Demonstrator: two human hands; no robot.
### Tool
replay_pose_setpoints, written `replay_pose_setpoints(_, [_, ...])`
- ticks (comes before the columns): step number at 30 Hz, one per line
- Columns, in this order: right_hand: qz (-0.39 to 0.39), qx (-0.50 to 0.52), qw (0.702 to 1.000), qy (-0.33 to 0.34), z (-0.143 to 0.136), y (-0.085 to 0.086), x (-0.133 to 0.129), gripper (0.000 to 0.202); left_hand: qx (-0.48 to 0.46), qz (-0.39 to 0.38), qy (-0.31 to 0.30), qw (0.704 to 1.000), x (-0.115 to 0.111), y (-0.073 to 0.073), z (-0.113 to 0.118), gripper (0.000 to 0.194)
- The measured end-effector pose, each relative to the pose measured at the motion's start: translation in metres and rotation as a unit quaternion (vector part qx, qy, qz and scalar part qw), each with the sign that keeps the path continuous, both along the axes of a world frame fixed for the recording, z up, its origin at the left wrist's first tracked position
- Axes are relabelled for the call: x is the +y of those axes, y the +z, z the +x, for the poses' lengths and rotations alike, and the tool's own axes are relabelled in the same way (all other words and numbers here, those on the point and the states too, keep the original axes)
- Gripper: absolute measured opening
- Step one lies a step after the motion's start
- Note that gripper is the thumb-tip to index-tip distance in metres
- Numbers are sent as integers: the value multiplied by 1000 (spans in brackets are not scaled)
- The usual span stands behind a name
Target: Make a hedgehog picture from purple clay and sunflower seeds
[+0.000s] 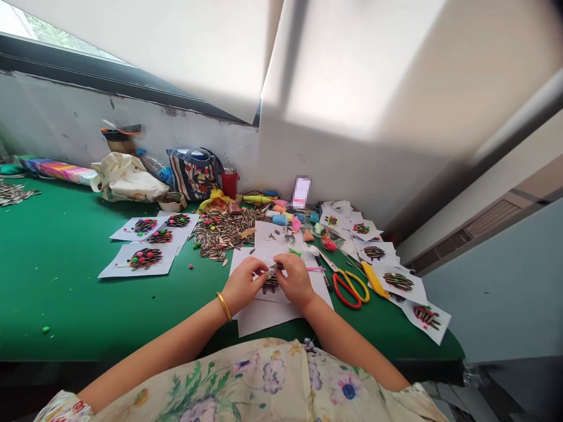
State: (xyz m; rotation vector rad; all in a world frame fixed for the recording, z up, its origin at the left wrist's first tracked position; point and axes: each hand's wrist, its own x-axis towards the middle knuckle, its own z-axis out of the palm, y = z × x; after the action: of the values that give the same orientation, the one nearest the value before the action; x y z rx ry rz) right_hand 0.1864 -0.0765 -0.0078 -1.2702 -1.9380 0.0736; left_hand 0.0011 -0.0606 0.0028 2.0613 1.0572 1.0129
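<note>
My left hand [244, 286], with a gold bangle [224, 306] at the wrist, is closed in a pinch. Just beside it my right hand [295, 282] pinches too. Their fingertips meet at something small, pale and shiny [272, 266], too small to name. Under the fingers lies a white paper sheet [257, 319] bearing a dark seed picture [270, 287], partly hidden by my hands. Past my fingers, a pile of striped sunflower seeds [224, 231] spreads over the green table. Red-and-yellow-handled scissors [347, 287] lie to the right of my right hand.
Finished-looking seed pictures on paper lie left [138, 261] and right [398, 282]. Coloured clay lumps [281, 218], a phone [301, 192] and a yellow tool [373, 280] sit around the work spot. Behind are a striped bag [196, 176], cloth bag [127, 179] and red flask [229, 183].
</note>
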Motion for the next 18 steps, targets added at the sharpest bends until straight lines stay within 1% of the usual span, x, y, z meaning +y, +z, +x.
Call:
replay_pose_setpoints(3, [10, 8, 1000, 6, 0, 0, -1, 25, 14, -7, 6, 1000, 2, 6, -2, 9])
replay_pose_setpoints(6, [15, 15, 1000, 10, -1, 1, -2, 26, -26, -47, 10, 999, 5, 8, -2, 9])
replay_pose_setpoints(10, [25, 22, 999, 8, 0, 0, -4, 28, -101, -87, 7, 991, 6, 1, 1, 10])
replay_pose_setpoints(12, [28, 24, 999, 9, -1, -1, -5, 30, -110, -96, 9, 989, 6, -2, 2, 11])
replay_pose_setpoints(13, [28, 24, 999, 8, -1, -1, -5, 30, -107, -95, 14, 990, 5, 0, 2, 12])
replay_pose_setpoints(14, [29, 26, 999, 7, -1, -1, -5, 31, -98, -91, 22, 991, 4, 4, 2, 14])
replay_pose_setpoints(15, [31, 29, 999, 5, -1, -2, -6, 30, -86, -83, 25, 992, 2, 12, 2, 16])
replay_pose_setpoints(16, [32, 35, 999, 3, -1, -2, -6, 30, -67, -68, 26, 995, -2, 24, 1, 20])
replay_pose_setpoints(17, [33, 42, 999, 0, 0, -2, -7, 30, -47, -52, 8, 998, -7, 39, 0, 26])
replay_pose_setpoints(18, [31, 50, 998, -4, 0, -2, -8, 29, -31, -42, -40, 998, -14, 57, -1, 31])
